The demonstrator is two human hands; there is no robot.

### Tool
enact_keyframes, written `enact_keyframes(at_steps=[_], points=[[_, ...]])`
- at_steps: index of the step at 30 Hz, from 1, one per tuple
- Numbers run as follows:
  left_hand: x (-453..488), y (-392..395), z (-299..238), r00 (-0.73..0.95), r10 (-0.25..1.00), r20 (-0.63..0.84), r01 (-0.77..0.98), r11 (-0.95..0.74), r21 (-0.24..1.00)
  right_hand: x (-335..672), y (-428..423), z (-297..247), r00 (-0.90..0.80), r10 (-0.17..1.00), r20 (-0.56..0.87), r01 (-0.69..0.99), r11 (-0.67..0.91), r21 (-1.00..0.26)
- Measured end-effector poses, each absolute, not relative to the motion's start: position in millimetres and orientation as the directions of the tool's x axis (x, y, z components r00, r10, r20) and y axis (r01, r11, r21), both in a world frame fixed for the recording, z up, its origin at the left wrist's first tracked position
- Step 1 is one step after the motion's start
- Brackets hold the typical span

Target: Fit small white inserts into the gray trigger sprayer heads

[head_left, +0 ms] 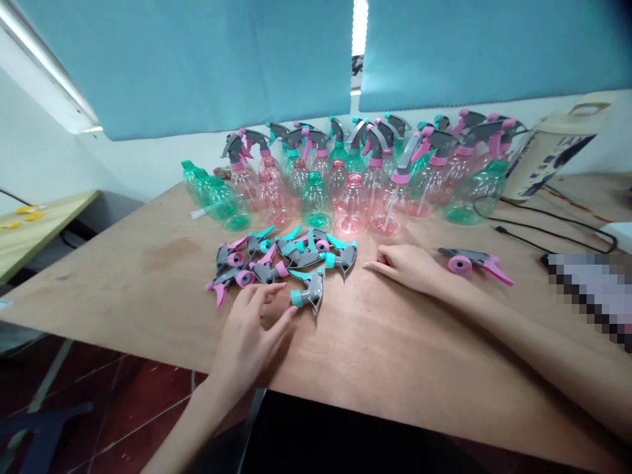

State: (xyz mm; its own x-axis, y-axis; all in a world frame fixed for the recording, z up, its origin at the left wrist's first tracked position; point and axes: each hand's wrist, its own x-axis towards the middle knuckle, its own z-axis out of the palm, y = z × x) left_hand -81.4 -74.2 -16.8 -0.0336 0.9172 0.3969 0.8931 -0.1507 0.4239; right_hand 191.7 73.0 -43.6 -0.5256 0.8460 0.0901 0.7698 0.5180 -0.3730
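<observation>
My left hand (254,322) reaches over the front of a pile of spray trigger heads, thumb and fingers apart and nothing between them. Closest to its thumb lies a grey spray head with a teal collar (310,293). Behind it, several more grey heads with pink or teal triggers, such as a teal one (343,257) and a pink one (269,268), lie heaped together. My right hand (407,266) rests on the tabletop with fingers curled in, and no object shows in it. A lone grey and pink spray head (474,263) lies beyond that wrist.
Pink and green clear bottles stand along the back, many with trigger heads on; a green bottle (316,203) and a pink bottle (351,207) lack them. A printed cream container (548,155), a black cable (553,220) and a blurred-out dark-edged device (587,280) occupy the right side.
</observation>
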Motion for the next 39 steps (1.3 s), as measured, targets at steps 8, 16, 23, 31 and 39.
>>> enact_keyframes(at_steps=[8,16,23,31,39], points=[[-66.8,-65.1,-9.7,0.144,0.980,0.140,0.934,-0.181,0.308,179.1,57.6,-54.5,-0.458,0.863,0.214,0.797,0.505,-0.330],[-59.6,-58.2,15.4,0.189,0.951,0.247,0.785,-0.297,0.543,180.3,59.3,-55.8,-0.461,0.857,0.231,0.793,0.514,-0.326],[-38.4,-32.5,33.1,0.331,0.898,0.290,0.748,-0.437,0.500,180.1,58.9,-54.5,-0.465,0.853,0.236,0.792,0.520,-0.319],[-5.1,-26.7,3.2,0.576,0.814,0.077,0.781,-0.575,0.244,180.2,58.7,-54.4,-0.467,0.848,0.250,0.783,0.528,-0.328],[-0.3,-21.0,-8.0,0.621,0.733,0.277,0.702,-0.677,0.218,183.4,61.2,-59.4,-0.482,0.818,0.313,0.720,0.574,-0.391]])
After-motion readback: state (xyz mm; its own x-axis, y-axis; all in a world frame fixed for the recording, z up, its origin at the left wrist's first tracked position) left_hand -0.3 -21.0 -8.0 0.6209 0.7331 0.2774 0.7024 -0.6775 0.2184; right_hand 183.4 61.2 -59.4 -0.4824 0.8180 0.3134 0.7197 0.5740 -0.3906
